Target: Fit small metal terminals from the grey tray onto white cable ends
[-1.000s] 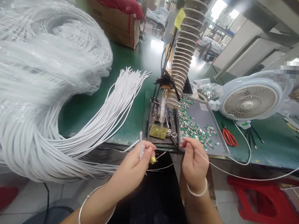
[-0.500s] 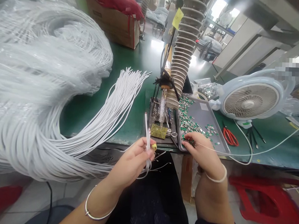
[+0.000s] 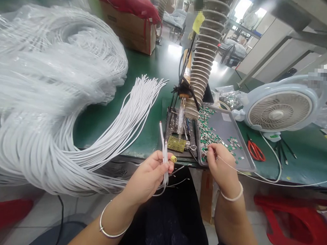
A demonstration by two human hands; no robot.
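My left hand is closed around a few white cables, whose ends stick up above the fingers with reddish tips. A yellow cover sits on one of its fingertips. My right hand is at the near edge of a grey tray, thumb and forefinger pressed together. A thin pale wire runs from this hand off to the right; whether a small part is also pinched is hidden. Small green-and-silver connectors lie scattered in the tray. Between the hands, a soldering iron points down at a yellowish sponge.
A big bundle of white cables, partly wrapped in plastic, covers the left side. A ribbed hose hangs behind the iron. To the right are red-handled cutters and a light-blue fan. A cardboard box stands at the back.
My right hand has lifted slightly from the connectors, its fingers now pinched together and the pale wire hanging lower. My left hand still holds the cables. The view has shifted a little.
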